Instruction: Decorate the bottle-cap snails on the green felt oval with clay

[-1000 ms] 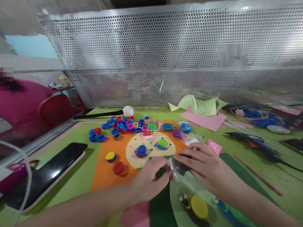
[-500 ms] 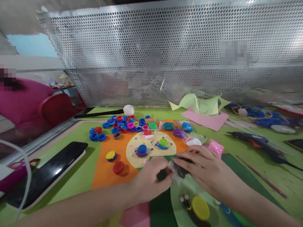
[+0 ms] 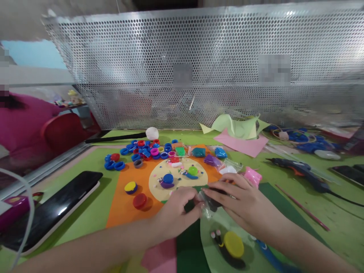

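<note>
A small clear plastic bag [image 3: 207,209] with a dark, clay-like lump inside is between my two hands. My left hand [image 3: 180,210] pinches the bag's left edge between thumb and forefinger. From the other side, the fingers of my right hand [image 3: 244,199] close over the bag and partly hide it. Below the hands lies a black snail figure with a yellow bottle cap [image 3: 234,244] as its shell, on a pale green paper round [image 3: 209,239]. Part of a blue and green figure [image 3: 269,252] shows under my right forearm. Beyond the hands, small snail figures sit on a cream paper round [image 3: 155,172].
Many coloured bottle caps [image 3: 146,149] are heaped at the back. Bags of coloured clay [image 3: 198,152] lie to their right. A glue gun [image 3: 301,170] and a thin stick [image 3: 303,207] are at right, a black phone-like device [image 3: 57,208] at left. A metal mesh panel [image 3: 136,68] stands behind.
The view has shifted slightly, so things on the table appear a little further left. Both hands keep hold of the bag, with barely any change in their grip.
</note>
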### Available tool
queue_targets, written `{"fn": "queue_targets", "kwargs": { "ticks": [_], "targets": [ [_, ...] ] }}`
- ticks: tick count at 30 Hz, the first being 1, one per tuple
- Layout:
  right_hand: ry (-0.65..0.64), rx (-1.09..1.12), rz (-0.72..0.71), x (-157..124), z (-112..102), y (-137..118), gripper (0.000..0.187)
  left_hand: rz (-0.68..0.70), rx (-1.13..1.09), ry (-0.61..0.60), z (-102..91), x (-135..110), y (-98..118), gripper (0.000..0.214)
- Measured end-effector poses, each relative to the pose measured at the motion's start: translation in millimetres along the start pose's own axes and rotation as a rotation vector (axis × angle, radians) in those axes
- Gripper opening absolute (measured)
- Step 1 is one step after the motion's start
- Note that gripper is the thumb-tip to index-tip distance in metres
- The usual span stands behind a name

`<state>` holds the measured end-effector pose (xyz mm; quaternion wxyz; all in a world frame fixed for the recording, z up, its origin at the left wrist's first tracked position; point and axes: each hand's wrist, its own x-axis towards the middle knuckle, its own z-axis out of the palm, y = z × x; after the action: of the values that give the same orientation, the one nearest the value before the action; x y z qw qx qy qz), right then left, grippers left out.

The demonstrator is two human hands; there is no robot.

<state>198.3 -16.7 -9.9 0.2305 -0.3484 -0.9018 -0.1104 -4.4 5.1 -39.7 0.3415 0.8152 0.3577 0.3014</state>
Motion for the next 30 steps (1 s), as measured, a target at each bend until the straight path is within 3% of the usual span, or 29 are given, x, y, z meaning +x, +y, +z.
{"fn": "queue_targets", "kwargs": {
  "ticks": [8, 10, 12, 14, 19, 23, 28, 30],
  "targets": [
    [-0.082, 0.114, 0.074, -0.8, -0.5, 5.1, 0.041, 0.022, -0.004, 0.044, -4.7, 0.6, 2.1, 0.026],
    [-0.059, 0.114, 0.116, -1.4, -3.6, 0.6, 0.046, 0.043, -0.014, 0.061, -5.5, 0.3, 4.8, 0.025],
    [0.021, 0.106, 0.165, -1.4, -7.2, -6.8, 0.038, 0.058, -0.025, 0.076, -5.0, -0.9, 7.9, 0.025],
    [0.06, 0.129, 0.188, -0.7, -9.4, -15.1, 0.023, 0.103, -0.041, 0.073, -3.1, -3.1, 10.6, 0.026],
    [-0.042, 0.215, 0.163, 1.5, -5.6, -27.5, 0.026, 0.283, -0.085, 0.067, 2.2, -11.2, 11.0, 0.025],
    [-0.104, 0.228, 0.172, 1.5, -2.6, -24.7, 0.022, 0.24, -0.115, 0.041, 2.0, -13.6, 10.6, 0.021],
    [0.031, 0.212, 0.267, 2.0, -8.2, -16.0, 0.028, 0.113, -0.128, 0.115, 0.4, -9.8, 11.9, 0.022],
    [0.071, 0.216, 0.252, 1.5, -9.4, -13.5, 0.022, 0.071, -0.196, 0.135, 0.4, -9.0, 10.8, 0.022]
  ]
}}
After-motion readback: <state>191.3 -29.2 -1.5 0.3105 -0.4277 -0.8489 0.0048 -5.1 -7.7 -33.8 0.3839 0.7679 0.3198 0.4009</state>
